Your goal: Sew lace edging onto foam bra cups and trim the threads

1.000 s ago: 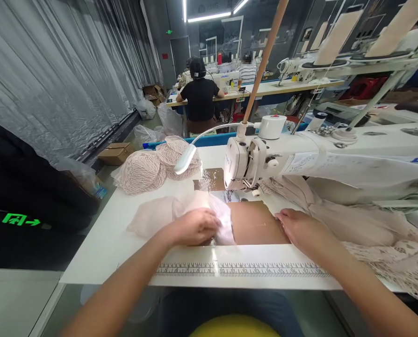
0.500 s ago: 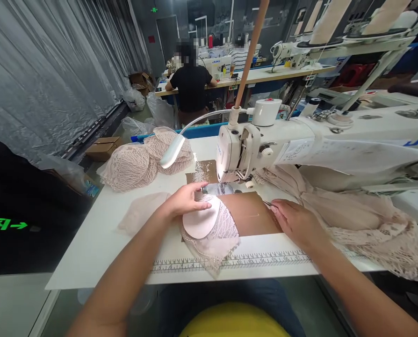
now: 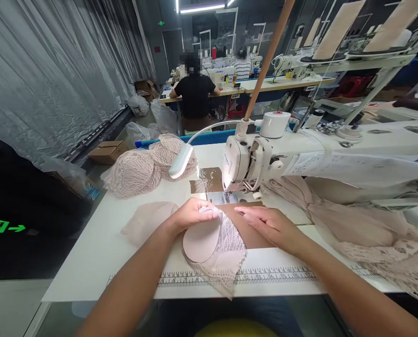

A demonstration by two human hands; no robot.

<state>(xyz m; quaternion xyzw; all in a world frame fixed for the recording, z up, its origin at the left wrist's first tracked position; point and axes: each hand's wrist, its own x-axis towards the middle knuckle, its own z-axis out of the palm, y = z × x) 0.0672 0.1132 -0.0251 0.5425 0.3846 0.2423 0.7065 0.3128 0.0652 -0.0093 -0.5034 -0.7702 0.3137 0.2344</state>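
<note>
My left hand [image 3: 197, 216] pinches the upper edge of a pale pink lace bra cup [image 3: 232, 238], its thumb on top and the other fingers partly hidden. A smooth, light foam pad [image 3: 201, 241] shows on the cup, left of the lace. My right hand [image 3: 270, 224] is closed around slim metal tweezers [image 3: 240, 212], whose tips point left toward the cup's top corner, a short way from it. Both hands are just in front of the sewing machine's needle area [image 3: 226, 196]. Under the cup and my right hand lies a brown plate [image 3: 254, 236].
The white sewing machine head [image 3: 244, 159] stands behind my hands. Stacked lace cups [image 3: 133, 173] lie at the left back, under a small lamp [image 3: 181, 161]. A sheer piece [image 3: 147, 220] rests left; lace fabric [image 3: 363, 224] is heaped right. A person [image 3: 195, 96] sits ahead.
My right hand has moved left with the tweezers, from the plate's right edge to near the cup. My left hand now pinches the cup's top edge, drawn nearer to me. The view has shifted slightly.
</note>
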